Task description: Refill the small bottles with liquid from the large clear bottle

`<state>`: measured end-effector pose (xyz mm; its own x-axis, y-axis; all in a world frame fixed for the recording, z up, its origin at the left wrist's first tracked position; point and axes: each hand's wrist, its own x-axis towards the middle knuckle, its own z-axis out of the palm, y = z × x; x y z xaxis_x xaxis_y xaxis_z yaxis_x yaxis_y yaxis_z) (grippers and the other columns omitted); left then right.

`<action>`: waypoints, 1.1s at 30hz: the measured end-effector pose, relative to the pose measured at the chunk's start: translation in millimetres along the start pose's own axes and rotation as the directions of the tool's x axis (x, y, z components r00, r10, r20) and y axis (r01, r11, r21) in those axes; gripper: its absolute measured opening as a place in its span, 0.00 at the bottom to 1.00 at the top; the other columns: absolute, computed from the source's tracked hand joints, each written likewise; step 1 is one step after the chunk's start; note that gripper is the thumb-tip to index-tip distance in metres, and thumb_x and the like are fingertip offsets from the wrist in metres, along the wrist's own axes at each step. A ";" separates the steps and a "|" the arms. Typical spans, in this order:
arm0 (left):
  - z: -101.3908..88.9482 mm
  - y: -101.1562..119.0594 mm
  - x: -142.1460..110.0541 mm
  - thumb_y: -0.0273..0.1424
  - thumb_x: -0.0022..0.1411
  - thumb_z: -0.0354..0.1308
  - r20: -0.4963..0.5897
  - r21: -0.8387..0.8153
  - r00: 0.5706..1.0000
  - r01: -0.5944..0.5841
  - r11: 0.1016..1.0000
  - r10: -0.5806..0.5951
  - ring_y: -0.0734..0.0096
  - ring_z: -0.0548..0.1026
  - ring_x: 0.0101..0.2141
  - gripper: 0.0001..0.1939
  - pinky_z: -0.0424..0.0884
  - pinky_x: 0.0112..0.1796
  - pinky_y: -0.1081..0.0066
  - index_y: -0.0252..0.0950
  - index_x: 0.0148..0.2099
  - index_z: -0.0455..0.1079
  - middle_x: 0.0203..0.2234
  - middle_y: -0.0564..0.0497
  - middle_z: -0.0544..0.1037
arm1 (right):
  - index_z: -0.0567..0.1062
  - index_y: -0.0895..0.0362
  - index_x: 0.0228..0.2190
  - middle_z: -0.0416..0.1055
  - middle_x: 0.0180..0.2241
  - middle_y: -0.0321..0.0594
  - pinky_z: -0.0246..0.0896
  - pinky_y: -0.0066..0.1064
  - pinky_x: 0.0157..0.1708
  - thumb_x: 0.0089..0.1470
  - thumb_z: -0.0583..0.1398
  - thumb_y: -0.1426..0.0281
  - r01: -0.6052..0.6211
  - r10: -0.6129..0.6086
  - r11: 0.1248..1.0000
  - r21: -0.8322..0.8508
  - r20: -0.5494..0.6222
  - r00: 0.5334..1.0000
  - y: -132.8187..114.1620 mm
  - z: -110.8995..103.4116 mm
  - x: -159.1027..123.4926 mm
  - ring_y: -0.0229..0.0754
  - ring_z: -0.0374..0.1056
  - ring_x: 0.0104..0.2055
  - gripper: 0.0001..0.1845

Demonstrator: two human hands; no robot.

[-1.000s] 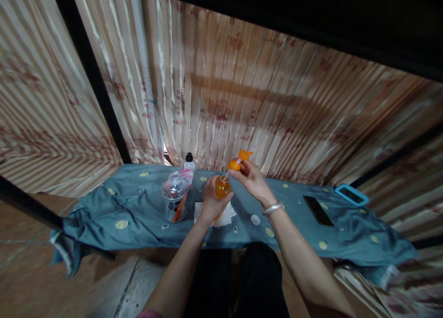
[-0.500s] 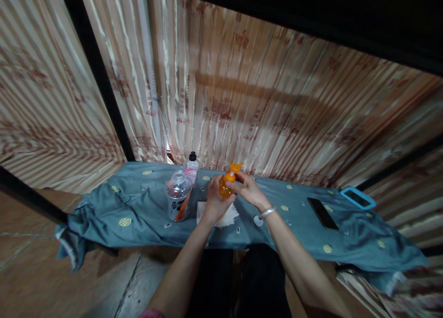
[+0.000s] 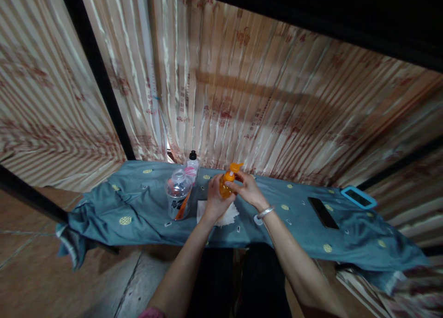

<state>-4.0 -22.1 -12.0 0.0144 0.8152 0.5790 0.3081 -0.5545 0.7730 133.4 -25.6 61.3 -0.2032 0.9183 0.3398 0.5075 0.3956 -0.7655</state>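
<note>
Above the cloth, an orange pump bottle (image 3: pixel 225 190) is held between my two hands, its pump head tilted slightly to the right. My left hand (image 3: pixel 213 201) wraps round the bottle's body. Thumb and fingers of my right hand (image 3: pixel 249 189) close on the bottle near its neck, just under the pump head. Beneath my left hand lies a white paper tissue (image 3: pixel 228 217) with a ragged right edge. A small white round piece (image 3: pixel 257 220) sits by my right wrist, partly hidden by the bracelet.
Left of my hands stand a clear plastic cup (image 3: pixel 176 206) with a domed lid and a black-capped clear bottle (image 3: pixel 192 163). A dark phone (image 3: pixel 323 213) and a blue-framed tablet (image 3: pixel 358 198) lie to the right on the blue-grey cloth (image 3: pixel 290 232). Striped curtains (image 3: pixel 224 101) hang behind.
Almost nothing differs. My right hand and wrist have shifted very slightly left; both hands keep their hold on the pump bottle.
</note>
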 end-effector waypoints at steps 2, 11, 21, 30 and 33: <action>0.8 -1.3 -0.4 0.27 0.50 0.68 -0.002 0.005 1.000 -0.003 1.000 0.003 0.51 0.73 0.56 0.35 0.71 0.58 0.50 0.42 0.60 0.62 0.54 0.44 0.74 | 0.76 0.56 0.49 0.76 0.49 0.42 0.69 0.49 0.55 0.62 0.64 0.57 -0.013 0.013 1.000 -0.021 -0.036 0.999 -0.9 3.1 -1.4 0.45 0.74 0.50 0.20; 4.1 -10.3 -3.3 0.30 0.51 0.67 -0.006 0.021 1.000 -0.012 1.000 0.013 0.51 0.73 0.56 0.35 0.70 0.58 0.49 0.40 0.61 0.61 0.55 0.42 0.73 | 0.76 0.57 0.46 0.76 0.44 0.40 0.72 0.44 0.49 0.62 0.64 0.56 -0.107 0.082 0.991 -0.079 -0.271 0.959 -10.1 25.2 -11.4 0.43 0.74 0.46 0.18; 6.7 -10.6 -2.9 0.28 0.53 0.65 -0.034 -0.015 0.999 -0.023 1.000 0.022 0.51 0.74 0.55 0.31 0.69 0.59 0.46 0.41 0.59 0.63 0.54 0.43 0.75 | 0.76 0.57 0.45 0.76 0.42 0.39 0.72 0.43 0.48 0.63 0.64 0.56 -0.159 0.136 0.987 -0.031 -0.376 0.917 -10.8 35.8 -13.7 0.42 0.74 0.44 0.18; 2.7 -6.3 -1.0 0.30 0.53 0.66 -0.013 0.020 1.000 -0.026 0.999 0.026 0.52 0.74 0.55 0.31 0.71 0.58 0.50 0.40 0.59 0.64 0.54 0.42 0.75 | 0.74 0.56 0.50 0.76 0.45 0.40 0.71 0.44 0.49 0.64 0.63 0.56 -0.049 0.058 0.998 0.039 -0.244 0.968 -7.0 32.0 -18.2 0.43 0.74 0.45 0.19; 0.4 -4.2 -1.0 0.32 0.54 0.67 0.001 0.017 1.000 -0.020 1.000 0.020 0.52 0.74 0.55 0.31 0.71 0.57 0.51 0.40 0.59 0.63 0.54 0.42 0.75 | 0.75 0.56 0.49 0.76 0.45 0.40 0.71 0.45 0.50 0.64 0.62 0.56 -0.019 0.030 0.997 0.072 -0.162 0.986 -2.4 25.7 -17.2 0.43 0.74 0.45 0.19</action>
<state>-5.0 -20.5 -15.9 0.0218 0.8039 0.5944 0.3235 -0.5682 0.7566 114.1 -41.9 43.3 -0.0492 0.9149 0.4006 0.4495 0.3785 -0.8091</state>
